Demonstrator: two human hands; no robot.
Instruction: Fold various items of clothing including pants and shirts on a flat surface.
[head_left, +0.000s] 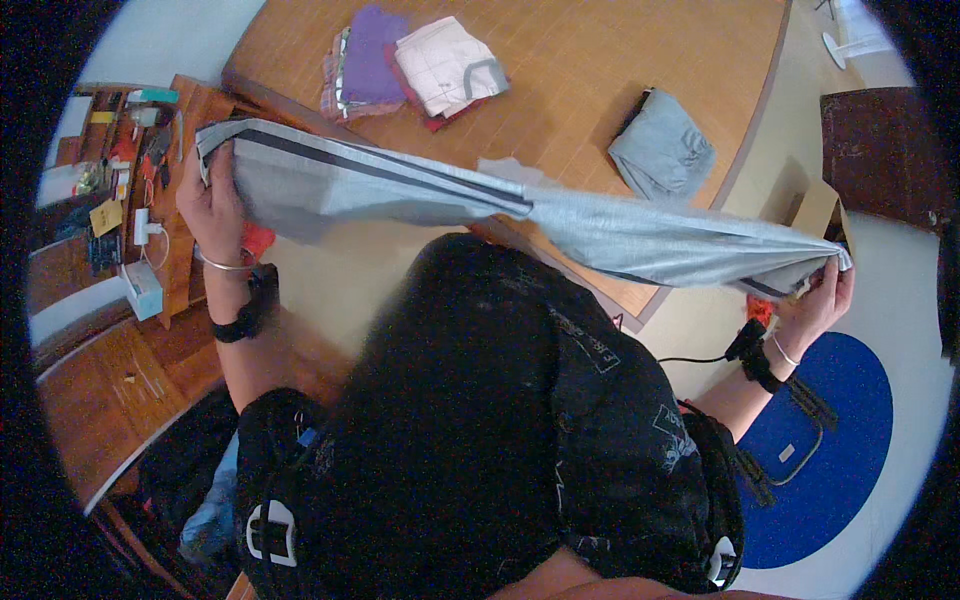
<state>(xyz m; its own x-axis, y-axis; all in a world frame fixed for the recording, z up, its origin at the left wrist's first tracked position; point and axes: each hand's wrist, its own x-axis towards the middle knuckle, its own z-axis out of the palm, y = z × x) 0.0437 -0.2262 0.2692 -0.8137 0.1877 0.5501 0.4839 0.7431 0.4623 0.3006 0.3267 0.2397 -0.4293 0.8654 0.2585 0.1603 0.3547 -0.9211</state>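
Observation:
A light grey garment with a dark stripe is stretched out in front of me, sagging a little between my hands. I cannot tell what kind of garment it is. My left hand is closed on its left end, and my right hand pinches its lower right end. Beyond it, a folded grey-blue garment lies on the tan mat. Farther left on the same mat are a folded purple cloth and a folded pale pink garment on top of other clothes.
A wooden desk with cables and small items stands at the left, with a tissue box near its edge. A round blue tabletop with metal legs leans at the right. Behind my right hand is an open cardboard box.

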